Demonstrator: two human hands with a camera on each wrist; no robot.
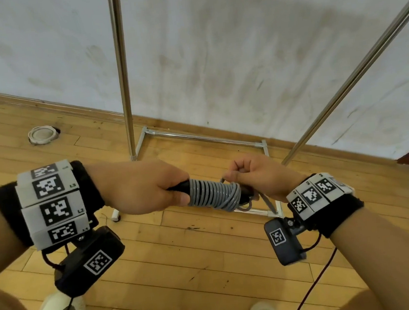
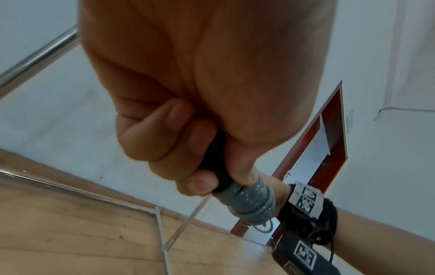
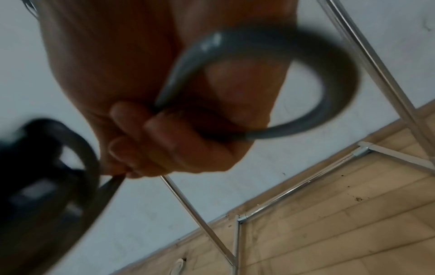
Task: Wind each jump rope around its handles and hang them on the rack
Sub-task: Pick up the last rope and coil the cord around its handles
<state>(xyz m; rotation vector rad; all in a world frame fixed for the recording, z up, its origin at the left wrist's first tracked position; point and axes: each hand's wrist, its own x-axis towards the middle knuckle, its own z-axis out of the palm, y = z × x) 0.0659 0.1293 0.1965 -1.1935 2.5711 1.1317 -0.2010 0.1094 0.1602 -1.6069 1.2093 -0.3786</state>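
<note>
The left hand (image 1: 139, 187) is curled tight round the black handles (image 1: 180, 185) of the jump rope (image 1: 213, 194), whose grey cord lies coiled around them. The right hand (image 1: 255, 177), fingers bent, pinches the cord's free end just beside the coil. Beyond stands the metal rack (image 1: 122, 70) on a wooden floor (image 1: 183, 256) against a scuffed white wall (image 1: 212, 41). Wrist markers (image 1: 53, 207) read L1, L2, L3.

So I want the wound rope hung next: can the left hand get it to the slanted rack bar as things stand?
Probably yes. The left hand grips the black handles, and nothing lies between it and the rack bar. But the right hand pinches the loose end of the grey rope, so finish that first.
</note>
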